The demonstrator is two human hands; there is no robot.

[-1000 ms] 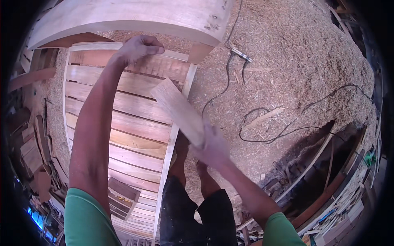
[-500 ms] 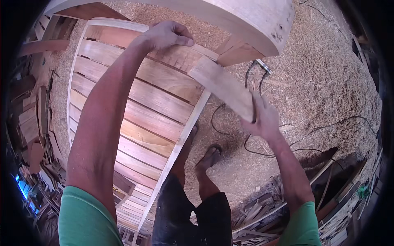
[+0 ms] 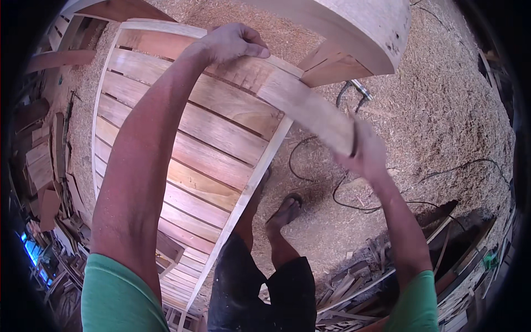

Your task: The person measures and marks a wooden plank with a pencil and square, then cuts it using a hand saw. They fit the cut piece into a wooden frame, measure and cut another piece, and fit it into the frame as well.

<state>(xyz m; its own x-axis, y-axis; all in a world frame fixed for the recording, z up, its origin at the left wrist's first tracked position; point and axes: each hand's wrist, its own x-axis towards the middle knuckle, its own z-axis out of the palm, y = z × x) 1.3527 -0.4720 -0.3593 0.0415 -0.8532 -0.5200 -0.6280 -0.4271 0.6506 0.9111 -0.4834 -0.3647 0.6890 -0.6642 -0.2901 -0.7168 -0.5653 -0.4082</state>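
Note:
My left hand is at the far end of a slatted wooden panel, its fingers curled over the end rail. In my right hand is a short flat wooden board, gripped at its outer end. The board's other end overlaps the panel's far right corner, and the rest juts out past the side rail. Part of the last slat is hidden under my left hand and forearm.
A thick curved wooden piece stands just beyond the panel. Wood shavings cover the floor, with a black cable and a metal-tipped tool on them. Offcuts pile up at lower right, and more scraps at left.
My right hand has moved the board slightly away from me and to the right, so it lies closer to the panel's end rail. My left hand keeps its place on the rail.

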